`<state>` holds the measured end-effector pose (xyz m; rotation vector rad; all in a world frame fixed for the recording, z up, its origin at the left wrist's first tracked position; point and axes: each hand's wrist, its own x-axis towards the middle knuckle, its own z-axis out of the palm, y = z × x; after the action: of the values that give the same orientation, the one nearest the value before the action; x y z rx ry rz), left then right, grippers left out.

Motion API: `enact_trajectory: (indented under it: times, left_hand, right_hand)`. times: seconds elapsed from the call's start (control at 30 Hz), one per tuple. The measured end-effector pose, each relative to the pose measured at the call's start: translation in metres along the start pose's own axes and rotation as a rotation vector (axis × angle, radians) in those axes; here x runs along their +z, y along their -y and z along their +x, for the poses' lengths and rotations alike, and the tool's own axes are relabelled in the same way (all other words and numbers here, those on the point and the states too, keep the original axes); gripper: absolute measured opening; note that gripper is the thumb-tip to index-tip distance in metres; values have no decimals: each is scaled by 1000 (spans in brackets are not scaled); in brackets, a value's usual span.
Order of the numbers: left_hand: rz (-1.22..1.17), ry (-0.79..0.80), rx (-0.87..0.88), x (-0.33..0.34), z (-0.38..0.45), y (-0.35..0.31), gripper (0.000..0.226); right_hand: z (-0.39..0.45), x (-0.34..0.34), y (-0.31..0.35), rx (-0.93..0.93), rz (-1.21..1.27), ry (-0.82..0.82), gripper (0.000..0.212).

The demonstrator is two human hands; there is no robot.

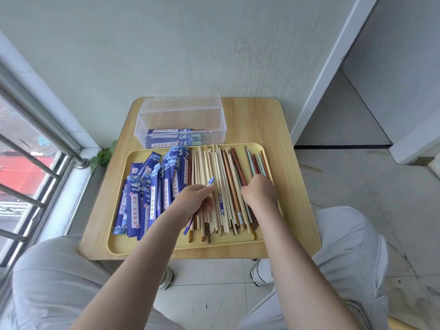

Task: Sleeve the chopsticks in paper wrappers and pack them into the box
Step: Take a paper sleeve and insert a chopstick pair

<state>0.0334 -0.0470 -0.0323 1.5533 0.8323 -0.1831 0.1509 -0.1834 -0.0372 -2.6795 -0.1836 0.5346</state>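
Note:
A yellow tray (119, 244) on a small wooden table (295, 186) holds a pile of blue paper wrappers (147, 191) on its left and several loose chopsticks (214, 177), pale and dark, on its right. My left hand (192, 198) pinches one blue wrapper (210, 181) edge-on above the chopsticks. Over the reddish and teal chopsticks (256, 163) at the right of the pile, my right hand (259, 191) has its fingers curled down onto them. Behind the tray stands a clear plastic box (181, 125) with a few sleeved pairs (176, 135) lying in it.
The box's clear lid (181, 102) stands up behind it against the wall. A window with metal bars (35, 167) is at the left, a small green plant (103, 157) beside the table. My knees flank the table's front edge.

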Motion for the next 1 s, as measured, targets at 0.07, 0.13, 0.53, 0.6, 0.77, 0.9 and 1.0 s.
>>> enact_trajectory:
  times: [0.07, 0.13, 0.53, 0.6, 0.77, 0.9, 1.0]
  left_hand:
    - [-4, -43, 62, -2, -1, -2, 25]
    - [53, -105, 151, -6, -3, -6, 19]
    - [756, -647, 629, -41, -6, -12, 22]
    - [786, -649, 606, -45, -5, -7, 23]
    - [729, -553, 504, -41, -13, -5, 31]
    - [655, -546, 435, -35, -17, -1, 31]
    - [665, -532, 403, -35, -17, 2, 31]
  right_hand:
    - [1, -5, 0, -65, 63, -64, 15]
    - [-3, -18, 3, -185, 153, -113, 20]
    - [-29, -66, 23, -368, 959, 166, 18]
    - [-29, -64, 19, -354, 1284, 279, 20]
    - [-23, -61, 10, -260, 1621, 326, 17]
    - [-22, -56, 6, -165, 1674, 332, 16]
    - [-19, -54, 5, -123, 1687, 370, 21]
